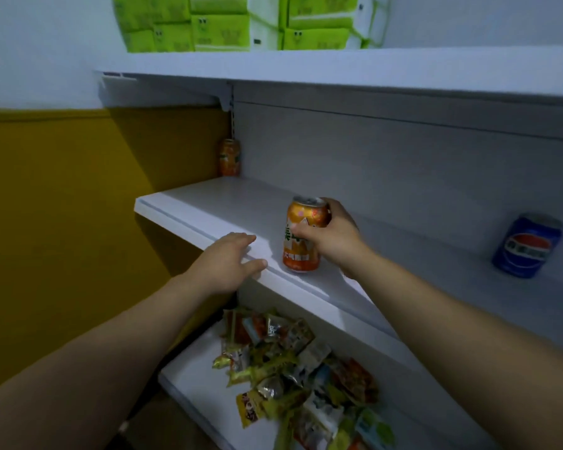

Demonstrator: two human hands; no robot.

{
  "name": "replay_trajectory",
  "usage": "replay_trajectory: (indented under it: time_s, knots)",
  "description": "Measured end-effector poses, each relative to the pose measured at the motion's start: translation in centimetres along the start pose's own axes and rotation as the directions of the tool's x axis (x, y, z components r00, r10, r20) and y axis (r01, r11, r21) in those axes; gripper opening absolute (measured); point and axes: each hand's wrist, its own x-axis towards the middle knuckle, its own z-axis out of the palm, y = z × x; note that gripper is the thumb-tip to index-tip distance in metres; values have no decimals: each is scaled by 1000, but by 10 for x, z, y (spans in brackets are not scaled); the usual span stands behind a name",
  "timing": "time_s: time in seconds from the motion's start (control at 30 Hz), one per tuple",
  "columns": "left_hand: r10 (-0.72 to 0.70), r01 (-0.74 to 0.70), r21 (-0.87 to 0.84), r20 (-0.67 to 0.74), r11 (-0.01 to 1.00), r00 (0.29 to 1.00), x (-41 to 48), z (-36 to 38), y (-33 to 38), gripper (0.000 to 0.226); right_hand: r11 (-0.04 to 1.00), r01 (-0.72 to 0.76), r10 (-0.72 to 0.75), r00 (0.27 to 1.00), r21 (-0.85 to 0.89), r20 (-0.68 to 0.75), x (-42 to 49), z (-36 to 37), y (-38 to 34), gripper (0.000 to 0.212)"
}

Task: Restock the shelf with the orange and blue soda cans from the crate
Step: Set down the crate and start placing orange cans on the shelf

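— On the middle shelf (208, 206), close to its front lip, I have the orange can (301, 251) upright in my right hand (333, 237). The fingers (327, 209) are wrapped round its upper half, with the thumb across the label. I cannot tell whether its base touches the board.

— And the left hand?

— The left hand (228, 261) lies flat on the front lip just beside the can, fingers straight and slightly apart, holding nothing.

— What worries you from here?

— The can is very near the edge. If I let go here, or drag my wrist back across it, I judge it could tip forward and drop onto the snack packets (293, 368) on the lower shelf (189, 381). The board looks smooth and painted, so a can pushed toward the back may skid sideways instead of tracking straight.

— Where do the others stand?

— 1 other orange can (229, 157) stands in the back left corner, well apart. 1 blue can (527, 245) stands far to the right, near the back panel. I'd guess orange goes left and blue right. The crate is out of view.

— And the room?

— White shelving with a pale grey back panel, and green packs (221, 24) stacked on the top shelf (306, 64). There is a mustard-yellow wall (62, 190) to the left, white above it. The light is dim and the view bends at its edges, so the blue can may only look tilted.
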Motion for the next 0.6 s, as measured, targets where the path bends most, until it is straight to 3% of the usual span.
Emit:
replay_trajectory:
  time_s: [0.27, 0.43, 0.6]
  knots:
    - [-119, 73, 338, 116, 938, 986, 92, -1, -61, 71, 998, 53, -55, 998, 40, 39, 87, 32, 21, 66]
    - [-189, 146, 355, 89, 924, 978, 131, -15, -94, 72, 996, 75, -78, 996, 49, 47, 139, 65, 25, 74]
    - [-168, 126, 339, 97, 932, 981, 152, -17, -107, 75, 996, 93, -93, 995, 13, 30, 177, 85, 29, 77]
